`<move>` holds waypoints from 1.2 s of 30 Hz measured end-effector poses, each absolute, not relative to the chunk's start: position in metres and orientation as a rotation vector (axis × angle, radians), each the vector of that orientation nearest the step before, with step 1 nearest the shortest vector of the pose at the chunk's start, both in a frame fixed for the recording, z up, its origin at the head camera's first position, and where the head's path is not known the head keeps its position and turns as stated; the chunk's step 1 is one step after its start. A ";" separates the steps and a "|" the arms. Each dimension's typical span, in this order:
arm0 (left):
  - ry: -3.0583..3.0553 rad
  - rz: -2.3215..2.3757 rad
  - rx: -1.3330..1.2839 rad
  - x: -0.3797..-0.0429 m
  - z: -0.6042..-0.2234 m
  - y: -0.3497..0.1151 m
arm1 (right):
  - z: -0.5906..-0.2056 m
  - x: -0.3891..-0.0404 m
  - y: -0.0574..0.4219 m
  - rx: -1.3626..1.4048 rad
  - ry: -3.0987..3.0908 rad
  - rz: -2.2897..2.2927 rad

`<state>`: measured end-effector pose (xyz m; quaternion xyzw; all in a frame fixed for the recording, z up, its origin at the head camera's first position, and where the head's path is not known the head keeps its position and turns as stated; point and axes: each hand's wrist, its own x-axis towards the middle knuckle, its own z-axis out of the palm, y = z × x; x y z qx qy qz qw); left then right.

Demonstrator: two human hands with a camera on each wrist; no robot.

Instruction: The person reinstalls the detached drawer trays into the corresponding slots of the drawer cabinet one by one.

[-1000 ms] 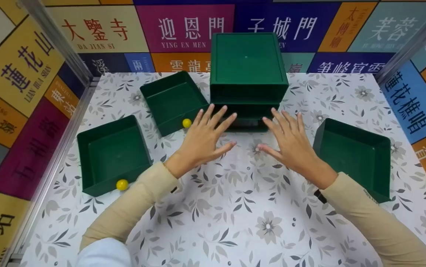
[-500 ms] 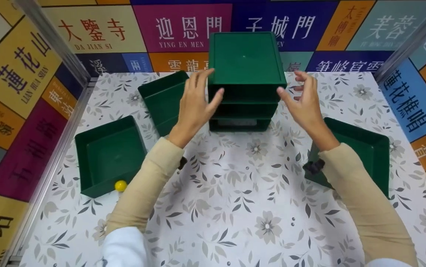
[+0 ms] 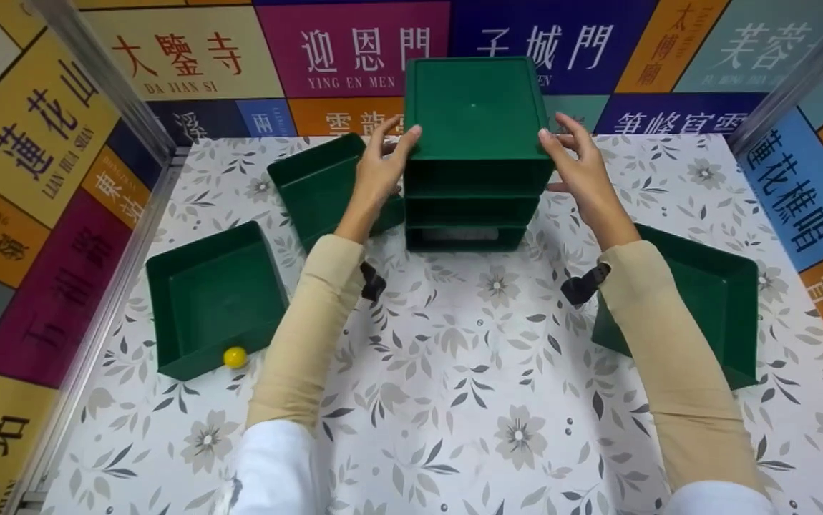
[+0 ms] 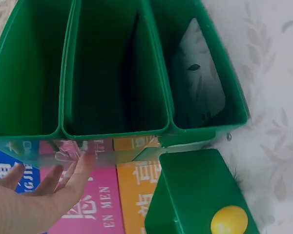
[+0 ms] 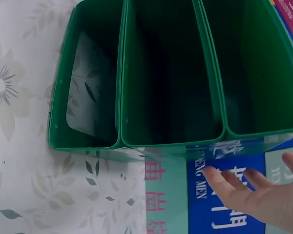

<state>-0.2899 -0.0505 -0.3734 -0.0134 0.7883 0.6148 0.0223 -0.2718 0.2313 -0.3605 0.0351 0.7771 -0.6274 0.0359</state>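
Observation:
A green three-tier drawer cabinet (image 3: 474, 107) stands near the back of the table, its front slots showing no drawers. At its upper left edge is my left hand (image 3: 381, 164), thumb on the top corner and fingers along the side. My right hand (image 3: 583, 164) mirrors this at the upper right, thumb at the edge. In the left wrist view, the left fingers (image 4: 78, 180) reach to the clear-looking side wall of the cabinet. The right wrist view has the right hand (image 5: 254, 195) with loosely extended fingers just beside the opposite wall.
Two green drawers lie at left, a nearer drawer (image 3: 193, 363) with a yellow ball knob (image 3: 235, 357) and a farther drawer (image 3: 311, 164), partly behind my left arm. A third drawer (image 3: 744, 322) lies at right, partly covered by my right forearm. Printed panels (image 3: 197, 57) border the table.
Both hands have moved from in front of the cabinet up and back to its two sides, thumbs now at the top edges. The cabinet and drawers have not visibly moved.

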 end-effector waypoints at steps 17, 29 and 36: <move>2.253 2.021 -0.035 -0.297 -0.377 -0.052 | -0.354 -0.279 0.230 0.134 2.409 -1.867; 2.263 1.992 0.006 -0.291 -0.377 -0.052 | -0.356 -0.269 0.230 0.110 2.513 -1.844; 2.292 1.966 0.035 -0.283 -0.377 -0.052 | -0.359 -0.257 0.230 0.088 2.575 -1.823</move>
